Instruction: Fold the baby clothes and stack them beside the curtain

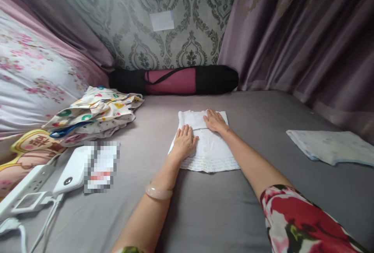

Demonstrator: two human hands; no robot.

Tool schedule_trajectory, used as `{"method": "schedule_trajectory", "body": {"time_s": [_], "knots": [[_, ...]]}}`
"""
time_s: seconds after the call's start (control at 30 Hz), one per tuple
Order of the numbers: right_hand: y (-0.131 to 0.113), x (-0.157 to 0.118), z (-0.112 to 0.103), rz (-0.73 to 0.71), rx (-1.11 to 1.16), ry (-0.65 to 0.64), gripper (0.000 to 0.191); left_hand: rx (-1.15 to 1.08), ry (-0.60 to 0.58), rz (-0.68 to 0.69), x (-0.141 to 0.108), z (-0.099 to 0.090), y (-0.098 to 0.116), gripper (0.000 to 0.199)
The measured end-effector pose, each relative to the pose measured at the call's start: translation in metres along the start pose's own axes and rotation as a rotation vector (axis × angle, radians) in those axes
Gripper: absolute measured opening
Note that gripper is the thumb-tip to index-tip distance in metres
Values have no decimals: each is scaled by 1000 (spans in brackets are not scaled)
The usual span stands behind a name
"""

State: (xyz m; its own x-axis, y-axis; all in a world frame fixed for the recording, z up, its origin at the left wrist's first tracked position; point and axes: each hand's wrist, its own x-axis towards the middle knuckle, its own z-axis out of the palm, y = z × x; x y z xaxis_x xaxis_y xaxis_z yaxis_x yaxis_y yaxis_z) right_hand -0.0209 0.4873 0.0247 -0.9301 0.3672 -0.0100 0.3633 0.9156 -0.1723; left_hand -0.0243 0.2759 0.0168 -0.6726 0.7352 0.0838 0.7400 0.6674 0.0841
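Note:
A white garment [209, 146], partly folded, lies on the grey bed sheet [210, 210]. A folded-over band runs across its far end, and small print lines its near hem. My left hand [185, 142] rests flat on the garment's left side, fingers stretched out. On the far right part, my right hand [215, 120] presses flat across the folded band with its fingers extended. Neither hand grips anything. A pale bangle [158, 191] circles my left wrist.
At right lies a folded pale cloth [333, 146]. A pile of patterned clothes [99, 111] sits at left, near a white power bank [74, 169], a power strip [26, 190] and cables. A black-and-pink rolled bag [172, 81] lies along the wall.

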Motion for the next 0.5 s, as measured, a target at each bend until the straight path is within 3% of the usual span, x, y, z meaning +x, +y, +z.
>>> {"method": "schedule_trajectory", "body": {"time_s": [0.13, 0.23, 0.5], "knots": [[-3, 2, -7, 4, 4, -61, 65, -17, 5, -7, 0, -1, 1, 61], [-14, 3, -11, -29, 12, -29, 65, -29, 8, -7, 0, 0, 1, 61], [-35, 2, 9, -74, 24, -24, 63, -31, 29, 2, 2, 6, -2, 62]]}}
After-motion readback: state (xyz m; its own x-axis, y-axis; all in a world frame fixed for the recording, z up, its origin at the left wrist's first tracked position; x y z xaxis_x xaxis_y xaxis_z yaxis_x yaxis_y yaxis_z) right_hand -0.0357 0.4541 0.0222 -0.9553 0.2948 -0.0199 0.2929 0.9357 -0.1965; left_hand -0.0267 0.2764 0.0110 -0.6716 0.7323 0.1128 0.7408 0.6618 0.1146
